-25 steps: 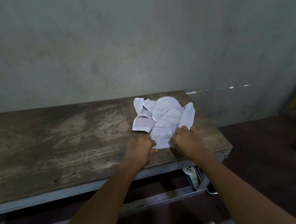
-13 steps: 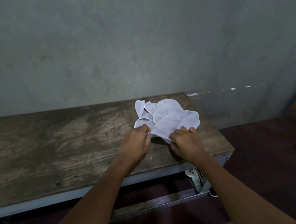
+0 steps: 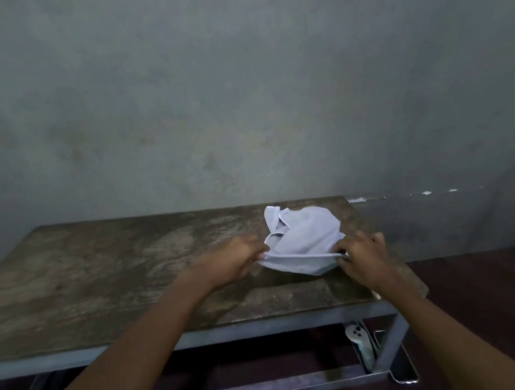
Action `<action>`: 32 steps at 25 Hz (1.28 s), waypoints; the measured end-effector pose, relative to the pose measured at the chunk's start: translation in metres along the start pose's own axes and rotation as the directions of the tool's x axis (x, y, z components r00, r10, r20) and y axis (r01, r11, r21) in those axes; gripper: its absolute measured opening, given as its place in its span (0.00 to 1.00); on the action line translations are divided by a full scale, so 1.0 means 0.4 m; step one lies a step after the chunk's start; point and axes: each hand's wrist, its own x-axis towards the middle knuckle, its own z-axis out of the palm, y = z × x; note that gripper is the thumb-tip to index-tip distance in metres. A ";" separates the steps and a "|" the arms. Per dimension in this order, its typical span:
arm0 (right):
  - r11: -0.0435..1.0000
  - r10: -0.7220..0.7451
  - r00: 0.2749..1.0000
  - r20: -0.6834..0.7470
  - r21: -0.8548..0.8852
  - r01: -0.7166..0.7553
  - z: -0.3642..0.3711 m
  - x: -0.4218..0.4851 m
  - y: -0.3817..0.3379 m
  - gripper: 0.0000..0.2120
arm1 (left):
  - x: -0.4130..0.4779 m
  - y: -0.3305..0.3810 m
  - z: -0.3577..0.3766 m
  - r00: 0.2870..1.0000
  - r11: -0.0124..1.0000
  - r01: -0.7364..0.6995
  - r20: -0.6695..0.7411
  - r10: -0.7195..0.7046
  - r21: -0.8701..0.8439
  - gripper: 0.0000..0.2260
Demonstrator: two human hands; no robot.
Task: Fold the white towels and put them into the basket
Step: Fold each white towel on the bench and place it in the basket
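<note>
A worn wooden bench (image 3: pixel 97 281) is seen from above against a grey wall, and its left half shows only bare wood. Towards the bench's right end, the left grip (image 3: pixel 235 258) is closed in a pinch on the left corner of a white towel (image 3: pixel 304 237). The towel is held by its near edge, lifted just off the bench's top. The rest is bunched in a crumpled heap towards the bench's back edge. Whether one towel or several lie in that heap cannot be told. The towel's right corner is pinched by the right grip (image 3: pixel 364 254), close to the bench's right edge. No basket is seen.

Three risks are judged likely. The heap may be dragged along if the edge is raised while layers are tangled. A crooked fold may result if the pinched points are not true corners. Cloth may be tipped over the bench's right edge, since the work is so near to it.
</note>
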 end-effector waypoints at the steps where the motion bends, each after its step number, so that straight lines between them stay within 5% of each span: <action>1: 1.000 -0.005 1.000 0.007 -0.004 0.005 -0.032 0.004 -0.006 0.07 | -0.013 -0.002 -0.056 1.000 0.999 -0.001 0.007 0.001 0.049 0.10; 7: 0.996 -0.019 0.998 -0.061 0.085 0.024 -0.308 0.105 -0.031 0.09 | -0.060 -0.004 -0.412 0.998 0.962 0.028 -0.063 -0.011 0.273 0.16; 12: 0.982 -0.101 0.985 -0.138 0.148 0.122 -0.613 0.189 -0.107 0.09 | -0.079 -0.005 -0.683 0.960 0.900 0.253 -0.208 -0.188 0.356 0.10; 16: 0.971 -0.130 0.976 -0.173 0.179 0.161 -0.818 0.190 -0.160 0.11 | -0.080 0.031 -0.873 0.862 0.795 0.459 -0.415 -0.290 0.397 0.09; 18: 0.958 -0.121 0.951 -0.285 0.217 0.187 -0.897 0.190 -0.179 0.11 | -0.077 0.057 -0.946 0.777 0.774 0.529 -0.564 -0.278 0.348 0.10; 20: 0.946 -0.130 0.961 -0.244 0.259 0.194 -0.948 0.181 -0.191 0.08 | -0.080 0.085 -0.999 0.724 0.801 0.532 -0.638 -0.263 0.274 0.09; 23: 0.919 -0.100 0.947 -0.305 0.336 0.205 -0.991 0.170 -0.198 0.07 | -0.104 0.110 -1.053 0.758 0.875 0.470 -0.561 -0.332 0.117 0.07; 28: 0.872 -0.060 0.914 -0.401 0.424 0.243 -1.041 0.140 -0.229 0.05 | -0.125 0.111 -1.067 0.603 0.903 0.272 -0.673 -0.429 -0.332 0.05; 32: 0.810 -0.018 0.893 -0.449 0.517 0.276 -1.076 0.136 -0.242 0.03 | -0.140 0.113 -1.082 0.560 0.909 0.231 -0.717 -0.415 -0.346 0.05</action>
